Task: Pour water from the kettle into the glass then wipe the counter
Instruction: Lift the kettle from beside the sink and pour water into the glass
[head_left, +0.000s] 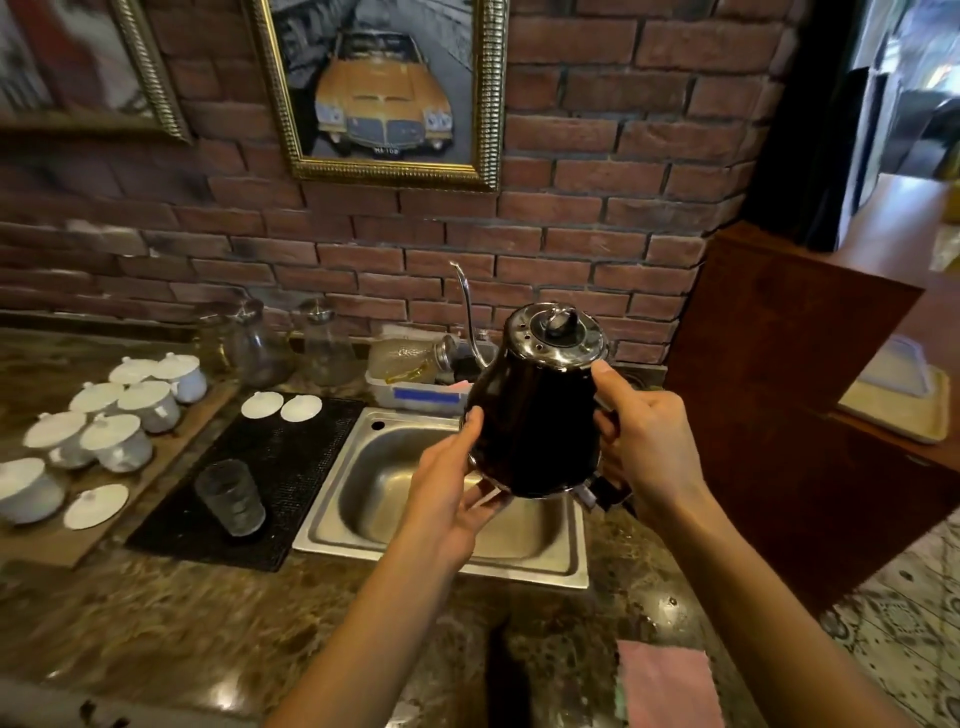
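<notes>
A black gooseneck kettle (535, 415) with a chrome lid hangs in the air over the steel sink (447, 556). Its thin spout points up and to the left. My right hand (644, 447) grips the handle on the kettle's right side. My left hand (447, 488) cups the kettle's lower left side and base. An empty ribbed glass (231, 496) stands upright on a black mat (291, 457) left of the sink. A pink cloth (667, 686) lies on the marble counter (182, 634) at the lower right.
White lidded cups (114, 415) and loose lids fill a wooden board at the left. Glass jars (291, 343) and a plastic tub (415, 395) stand against the brick wall. A tall wooden panel (779, 405) rises at the right.
</notes>
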